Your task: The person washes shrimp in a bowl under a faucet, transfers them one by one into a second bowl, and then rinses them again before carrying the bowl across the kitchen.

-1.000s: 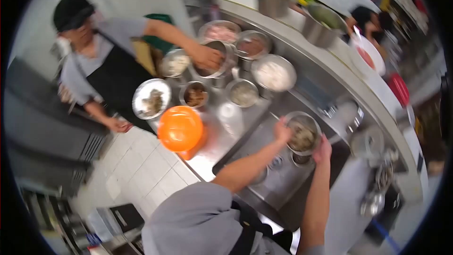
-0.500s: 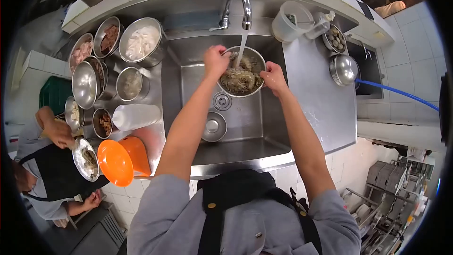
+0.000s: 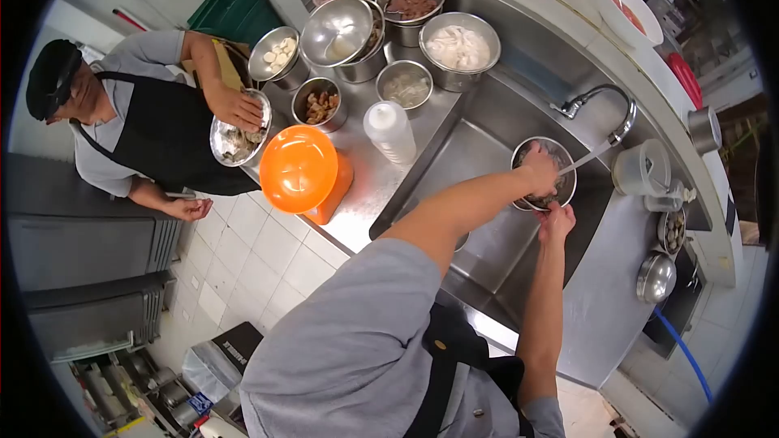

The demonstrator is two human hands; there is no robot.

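Observation:
Water runs from the curved faucet point(image 3: 630, 118) into a round steel bowl point(image 3: 570, 188) over the sink point(image 3: 497, 227). Dark, wet contents, too unclear to name now, lie in the bowl. My left hand point(image 3: 539, 167) reaches inside the bowl, its fingers partly hidden among the contents. At the bowl's lower rim, my right hand point(image 3: 557, 221) grips the edge with closed fingers. A smaller bowl in the sink is mostly hidden behind my left arm.
Left of the sink are a white bottle point(image 3: 391, 131), an orange basin point(image 3: 299, 170) and several steel bowls of food. A co-worker point(image 3: 154, 113) stands at the left with a steel plate point(image 3: 235, 142). A plastic tub point(image 3: 641, 167) stands right of the faucet.
The view has turned toward the left, bringing the co-worker further into sight. My left hand has moved from the bowl's rim into the bowl. The co-worker's hand has moved onto the plate.

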